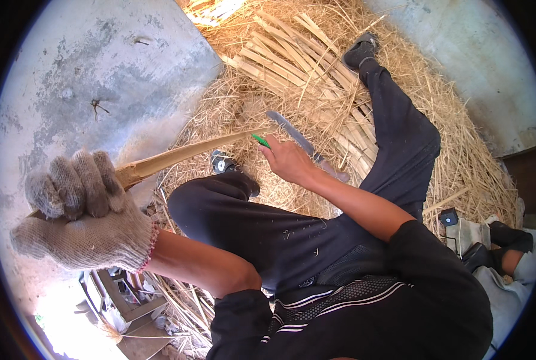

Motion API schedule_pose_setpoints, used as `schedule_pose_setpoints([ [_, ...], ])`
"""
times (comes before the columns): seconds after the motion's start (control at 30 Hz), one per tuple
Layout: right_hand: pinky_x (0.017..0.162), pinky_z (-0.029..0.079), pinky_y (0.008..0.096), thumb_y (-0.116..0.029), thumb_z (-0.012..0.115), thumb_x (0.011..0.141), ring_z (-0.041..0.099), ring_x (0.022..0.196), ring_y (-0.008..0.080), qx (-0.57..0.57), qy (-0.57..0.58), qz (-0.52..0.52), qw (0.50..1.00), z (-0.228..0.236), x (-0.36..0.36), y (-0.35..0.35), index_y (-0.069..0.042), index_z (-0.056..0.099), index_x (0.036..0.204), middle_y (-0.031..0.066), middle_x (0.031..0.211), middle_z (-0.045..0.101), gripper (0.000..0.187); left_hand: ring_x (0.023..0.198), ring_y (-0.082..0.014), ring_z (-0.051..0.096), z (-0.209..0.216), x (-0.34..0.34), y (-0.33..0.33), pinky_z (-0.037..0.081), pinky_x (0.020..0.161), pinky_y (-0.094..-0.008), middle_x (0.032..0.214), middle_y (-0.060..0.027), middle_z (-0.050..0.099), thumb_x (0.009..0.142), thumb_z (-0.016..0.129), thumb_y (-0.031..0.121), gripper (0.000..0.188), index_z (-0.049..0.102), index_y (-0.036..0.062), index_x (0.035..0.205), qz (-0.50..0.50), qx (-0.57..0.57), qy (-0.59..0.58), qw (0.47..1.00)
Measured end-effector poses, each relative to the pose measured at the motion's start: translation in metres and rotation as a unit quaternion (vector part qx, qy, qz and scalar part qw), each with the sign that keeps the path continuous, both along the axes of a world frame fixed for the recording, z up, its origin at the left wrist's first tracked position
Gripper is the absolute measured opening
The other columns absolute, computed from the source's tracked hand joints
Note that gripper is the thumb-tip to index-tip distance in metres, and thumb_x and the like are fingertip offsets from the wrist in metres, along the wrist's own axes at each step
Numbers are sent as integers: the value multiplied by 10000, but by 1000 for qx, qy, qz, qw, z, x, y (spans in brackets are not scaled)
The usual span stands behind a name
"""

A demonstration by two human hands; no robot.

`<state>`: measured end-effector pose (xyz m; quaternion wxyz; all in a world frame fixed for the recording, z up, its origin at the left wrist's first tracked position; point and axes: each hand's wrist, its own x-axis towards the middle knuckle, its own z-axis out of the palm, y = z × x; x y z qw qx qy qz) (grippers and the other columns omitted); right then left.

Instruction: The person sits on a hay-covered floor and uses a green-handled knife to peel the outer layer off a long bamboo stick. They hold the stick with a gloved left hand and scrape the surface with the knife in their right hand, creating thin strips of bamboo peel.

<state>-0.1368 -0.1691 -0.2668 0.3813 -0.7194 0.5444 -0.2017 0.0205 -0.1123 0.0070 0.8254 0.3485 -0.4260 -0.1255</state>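
Note:
My left hand [82,204], in a grey knitted glove with a red edge, is wrapped round the thick end of a long split bamboo strip [184,152]. The strip slants up to the right, and its thin far end lies near my bare right hand [289,161]. My right fingers are closed on a small ridged green object [260,141], mostly covered by the hand; its kind is not clear. Just beyond the right hand a long-bladed knife [295,132] with a brownish handle lies over the straw-like shavings, apart from my fingers.
A pile of split bamboo strips [316,66] lies on shavings [244,111] between my legs and beyond. Pale worn walls [118,72] stand at left and upper right. A wooden frame with clutter [121,300] is at lower left. Another person's arm [511,261] shows at right.

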Motion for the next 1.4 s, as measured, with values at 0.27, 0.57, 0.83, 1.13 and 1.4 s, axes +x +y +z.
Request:
schedule_pose_setpoints([
  [0.27,687,541,496,-183,500,943,668,796,397,-19,81,-4,997,-32,8,-15,39,565,1012,243,858,651,242,437,-198,553,-8,38,4,537,424,-330,626,-99,574,910,416,653,611,569,90,730,-298,-52,-11,953],
  [0.57,749,503,543,-297,411,1000,635,801,465,-12,140,-48,989,-95,-24,-41,-1,549,1062,258,843,657,332,377,-102,308,-9,37,4,250,332,-241,522,45,338,805,664,624,544,402,187,614,-302,-34,-44,952],
  [0.83,740,491,536,-364,364,1022,635,766,438,23,41,-15,999,-63,-7,-20,6,527,1080,253,790,641,408,369,-73,374,-13,56,0,337,345,-219,481,76,370,781,687,615,493,449,217,611,-413,-31,-84,906],
  [1.13,794,515,531,-321,346,1026,647,935,392,37,106,-5,994,-81,-12,-22,2,572,1094,268,1011,635,400,441,-80,449,-11,52,-1,391,376,-212,530,73,431,799,671,619,461,482,219,669,-460,-31,-138,877],
  [1.4,767,540,496,-289,376,1019,668,880,396,22,93,-19,995,-81,4,-20,-22,519,1165,246,944,664,337,368,-82,368,-9,42,2,336,342,-225,493,66,377,788,719,557,489,442,191,618,-356,-18,-58,933],
])
